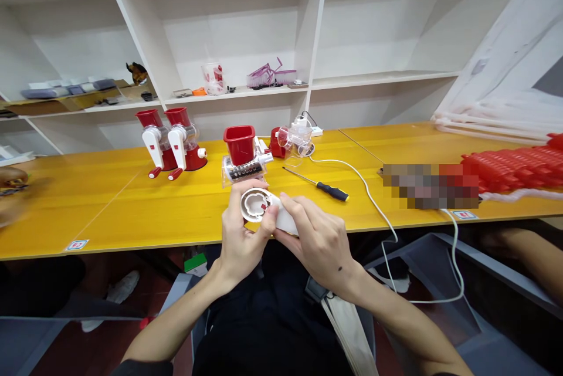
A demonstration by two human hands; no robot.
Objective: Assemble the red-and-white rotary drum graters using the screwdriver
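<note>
Both hands hold a white plastic crank arm [285, 220] just over the table's front edge. My left hand [237, 241] is closed around its round, hollow end, thumb at the rim. A small red piece [264, 207] shows inside that opening. My right hand [323, 244] grips the narrower end, which its fingers partly hide. Right behind the hands stands a rotary grater's red hopper [240, 144] above a clear housing holding a metal grating drum [245, 172]. A screwdriver [332, 190] with a black and yellow handle lies to the right.
Two assembled rotary graters [187, 144] stand back left. Behind lie a red base [277, 144] and a clear housing [292, 138]. A white cable [365, 182] crosses the yellow table [176, 212]. Red netted goods [514, 170] lie right; a co-worker's blurred hand [13, 179] is far left.
</note>
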